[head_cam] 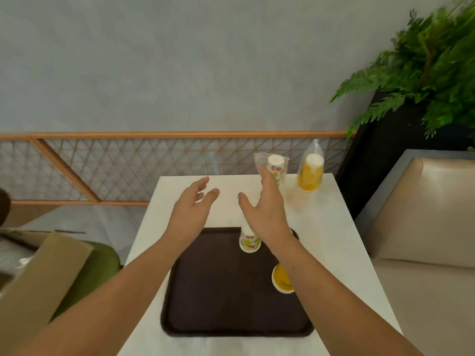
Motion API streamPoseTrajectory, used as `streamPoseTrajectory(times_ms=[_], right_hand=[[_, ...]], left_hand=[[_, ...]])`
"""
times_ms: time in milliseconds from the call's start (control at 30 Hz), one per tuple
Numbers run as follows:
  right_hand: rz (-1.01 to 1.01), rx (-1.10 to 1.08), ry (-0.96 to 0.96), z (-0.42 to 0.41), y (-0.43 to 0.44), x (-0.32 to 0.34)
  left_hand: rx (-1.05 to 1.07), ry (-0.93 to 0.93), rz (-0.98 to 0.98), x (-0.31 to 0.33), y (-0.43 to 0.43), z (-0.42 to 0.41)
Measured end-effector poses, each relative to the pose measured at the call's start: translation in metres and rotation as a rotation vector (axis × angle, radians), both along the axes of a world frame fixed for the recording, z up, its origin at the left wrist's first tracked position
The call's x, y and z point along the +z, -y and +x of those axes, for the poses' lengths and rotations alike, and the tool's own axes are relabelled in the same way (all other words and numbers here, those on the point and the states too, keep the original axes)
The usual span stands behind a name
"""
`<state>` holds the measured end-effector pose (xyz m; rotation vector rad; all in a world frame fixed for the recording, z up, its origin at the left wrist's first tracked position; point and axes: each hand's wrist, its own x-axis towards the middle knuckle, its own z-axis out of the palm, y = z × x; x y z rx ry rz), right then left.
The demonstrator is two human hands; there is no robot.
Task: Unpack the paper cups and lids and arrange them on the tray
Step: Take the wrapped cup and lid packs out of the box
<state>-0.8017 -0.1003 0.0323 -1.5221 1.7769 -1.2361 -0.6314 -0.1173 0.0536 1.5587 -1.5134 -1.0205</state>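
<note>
Two bagged stacks stand beyond the tray [218, 291]: patterned cups [277, 168] and yellow cups [309, 176]. Left grip [191, 206] and right grip [264, 206] are released, empty. Likely light, crushable, slippery-wrapped; take them mid-stack.

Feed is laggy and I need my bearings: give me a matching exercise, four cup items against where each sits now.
1 wrapped yellow stack
2 wrapped patterned stack
3 loose yellow cup
4 loose patterned cup

A far edge of tray
B just beyond right hand
C right side of tray
D far right corner of table

Pairs: 1-D, 2-B, 3-C, 4-A
</note>
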Motion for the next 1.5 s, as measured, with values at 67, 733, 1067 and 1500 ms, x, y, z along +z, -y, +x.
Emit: streamPoseTrajectory(times_ms=[67,733,1067,1500], right_hand=[[-0.007,0.031,-0.025,0.03,-0.025,0.011],[0.029,0.336,-0.124,0.221,-0.147,0.06],[0.036,0.515,-0.095,0.263,-0.134,0.065],[0.117,0.608,-0.093,0.413,-0.059,0.048]], left_hand=[[-0.007,-0.017,-0.038,0.01,-0.026,0.037],[0.077,0.209,-0.174,0.052,-0.163,0.27],[0.216,0.212,-0.141,0.055,-0.196,0.312],[0.418,0.092,-0.024,0.017,-0.147,0.454]])
